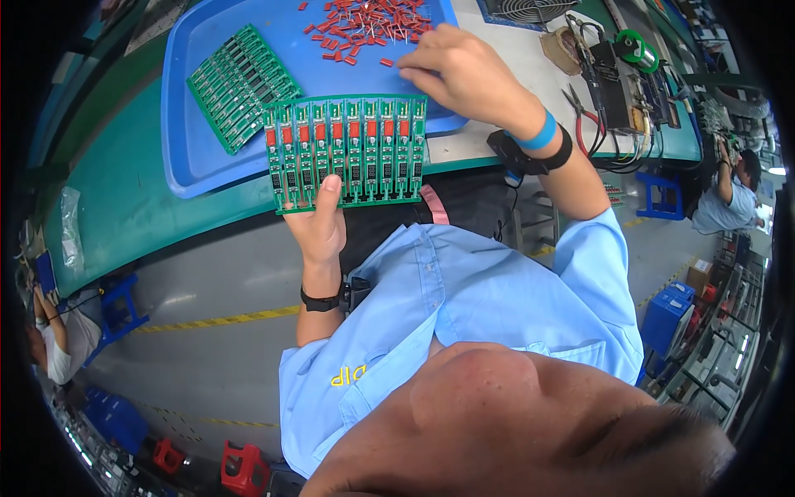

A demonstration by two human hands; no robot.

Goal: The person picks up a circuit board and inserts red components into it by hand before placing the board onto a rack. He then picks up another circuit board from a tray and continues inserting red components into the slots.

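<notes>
Green circuit panel above left fingers

green circuit board, blue tray, red capacitors

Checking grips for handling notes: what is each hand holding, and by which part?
The left hand holds the green circuit panel by its lower edge, thumb on its face. The right hand reaches into the red parts; any hold is hidden.
</notes>
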